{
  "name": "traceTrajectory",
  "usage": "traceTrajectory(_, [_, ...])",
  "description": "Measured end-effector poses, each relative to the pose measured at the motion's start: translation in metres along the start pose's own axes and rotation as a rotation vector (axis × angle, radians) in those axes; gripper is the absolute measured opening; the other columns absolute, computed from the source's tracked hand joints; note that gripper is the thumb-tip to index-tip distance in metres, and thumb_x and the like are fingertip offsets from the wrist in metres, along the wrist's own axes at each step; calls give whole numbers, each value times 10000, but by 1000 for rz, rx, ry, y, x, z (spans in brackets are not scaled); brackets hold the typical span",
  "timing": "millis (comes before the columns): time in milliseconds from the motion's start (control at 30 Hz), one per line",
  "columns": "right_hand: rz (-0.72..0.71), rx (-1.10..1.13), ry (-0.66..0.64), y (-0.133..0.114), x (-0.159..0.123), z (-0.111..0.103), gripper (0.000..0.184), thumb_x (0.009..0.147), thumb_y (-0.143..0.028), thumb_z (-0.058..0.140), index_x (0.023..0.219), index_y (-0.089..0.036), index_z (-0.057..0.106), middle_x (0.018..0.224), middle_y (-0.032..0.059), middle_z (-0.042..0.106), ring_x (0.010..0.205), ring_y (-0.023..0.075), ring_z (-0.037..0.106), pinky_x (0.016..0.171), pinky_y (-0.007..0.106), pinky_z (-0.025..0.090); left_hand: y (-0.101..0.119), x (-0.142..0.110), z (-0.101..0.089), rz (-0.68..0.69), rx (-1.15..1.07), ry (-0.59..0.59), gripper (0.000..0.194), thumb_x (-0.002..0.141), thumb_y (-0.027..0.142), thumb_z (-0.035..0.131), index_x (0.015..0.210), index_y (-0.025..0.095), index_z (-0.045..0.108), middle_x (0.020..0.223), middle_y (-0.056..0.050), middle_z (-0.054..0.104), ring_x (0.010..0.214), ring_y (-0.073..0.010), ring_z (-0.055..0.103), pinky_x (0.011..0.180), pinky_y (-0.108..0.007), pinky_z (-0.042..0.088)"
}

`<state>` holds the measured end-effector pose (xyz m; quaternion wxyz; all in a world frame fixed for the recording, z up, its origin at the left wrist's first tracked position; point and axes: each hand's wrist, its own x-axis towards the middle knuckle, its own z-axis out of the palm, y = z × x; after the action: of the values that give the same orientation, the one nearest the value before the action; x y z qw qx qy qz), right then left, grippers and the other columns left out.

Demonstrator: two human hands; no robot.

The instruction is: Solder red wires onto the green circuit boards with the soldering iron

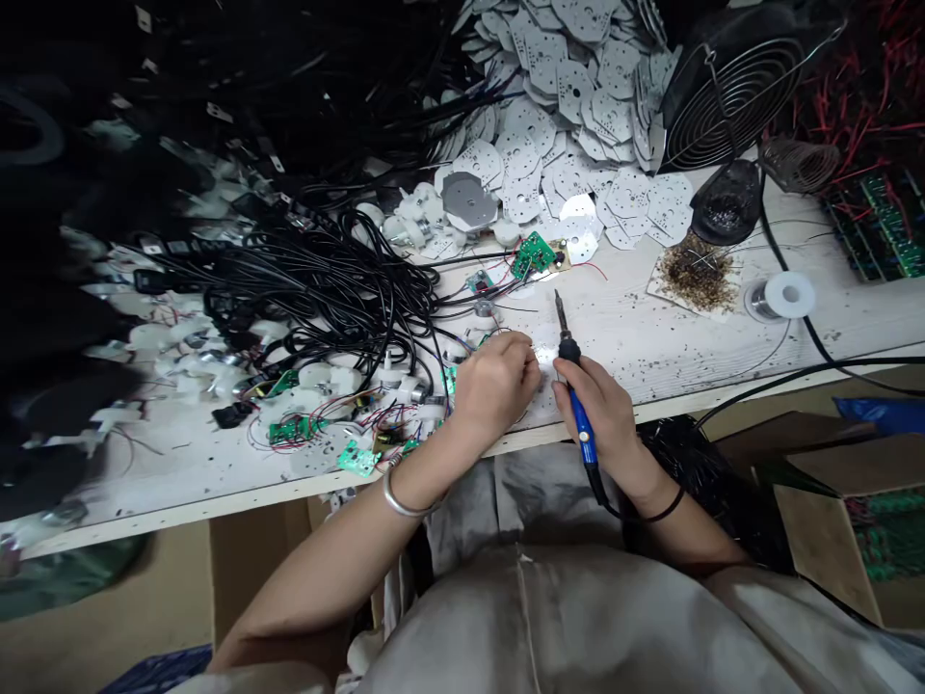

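Observation:
My left hand (497,384) rests at the white bench's (636,342) front edge, its fingertips pinched on a small white part (543,359) that is partly hidden. My right hand (599,405) grips a blue-handled soldering iron (580,414), with its metal tip (558,310) pointing away from me above the bench. The tip stands apart from the part in my left fingers. A green circuit board (535,255) with attached wires lies farther back, beyond both hands. A black cord trails from the iron's handle below the bench edge.
Tangled black cables (325,280) and white plastic housings (325,378) cover the bench's left. Perforated metal discs (570,116) are heaped behind. To the right are a wire-guarded fan (744,96), brass shavings (698,275) and a solder spool (784,294). A cardboard box (816,511) sits below.

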<state>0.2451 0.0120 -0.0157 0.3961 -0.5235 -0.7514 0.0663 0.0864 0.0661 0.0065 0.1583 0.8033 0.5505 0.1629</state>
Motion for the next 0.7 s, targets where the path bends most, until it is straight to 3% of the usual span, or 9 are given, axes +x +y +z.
traceTrajectory(200, [23,60,-30,1,-1,-2,310,957,-169,561,1262,-205,522,1007,85,668,901,207,681,774,314,601,4,4,-4,-84,-46,-24,100,894,181,563,831,174,640,950,-53,714,834,-172,668,720,-272,513])
traceTrajectory(467, [31,79,-31,1,0,-3,323,955,-176,562,1274,-214,527,1051,100,690,943,217,697,790,335,616,4,3,-6,-61,29,-87,95,831,138,604,765,175,661,1027,-42,710,856,-176,664,717,-281,501])
traceTrajectory(600, [71,222,22,1,-4,-10,337,951,-195,570,1285,-229,538,1080,93,724,982,222,717,845,371,626,4,3,-5,-53,29,-78,99,821,146,605,743,174,658,1020,-51,700,866,-182,660,714,-286,498])
traceTrajectory(700, [223,406,145,2,-17,-14,258,959,-232,545,1209,-247,608,932,40,759,829,205,746,771,373,645,5,4,-5,-81,-7,-64,107,814,136,595,726,176,643,995,-48,697,848,-173,655,709,-282,494])
